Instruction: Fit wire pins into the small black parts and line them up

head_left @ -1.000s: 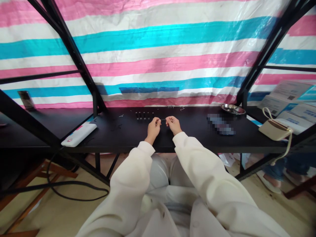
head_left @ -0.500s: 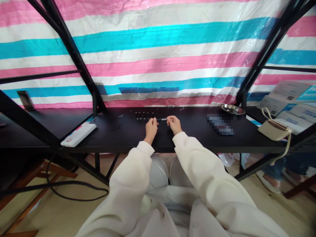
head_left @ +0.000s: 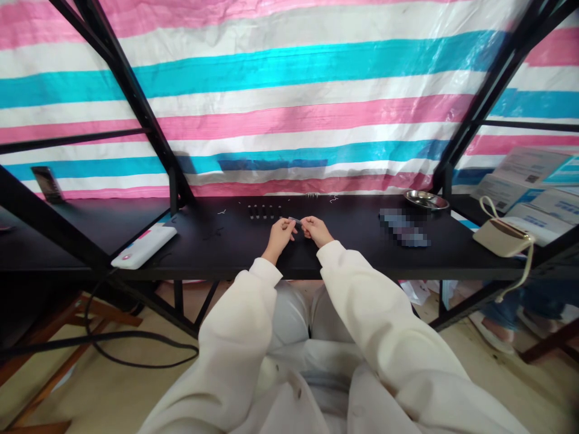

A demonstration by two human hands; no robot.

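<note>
Over the black table (head_left: pixel 235 253), my left hand (head_left: pixel 281 236) pinches one end of a small dark stick (head_left: pixel 296 221) with a lighter grey part. My right hand (head_left: pixel 317 231) grips its other end, fingers closed, close to the left fingertips. Most of the stick is hidden by my fingers, and its exact kind is too small to tell. Just behind my left hand, several short black tubes (head_left: pixel 264 212) with light ends stand in a row.
A round metal dish (head_left: pixel 426 200) sits at the back right, near a blurred-out object (head_left: pixel 404 228). A beige pouch (head_left: pixel 504 237) lies at the right end. On the left is a white power-bank-like block (head_left: pixel 145 247). White scraps (head_left: pixel 333 198) lie along the back edge.
My hands have come closer together, the right one moving left and slightly towards me. Less of the stick shows between them, and its right end now tilts down.
</note>
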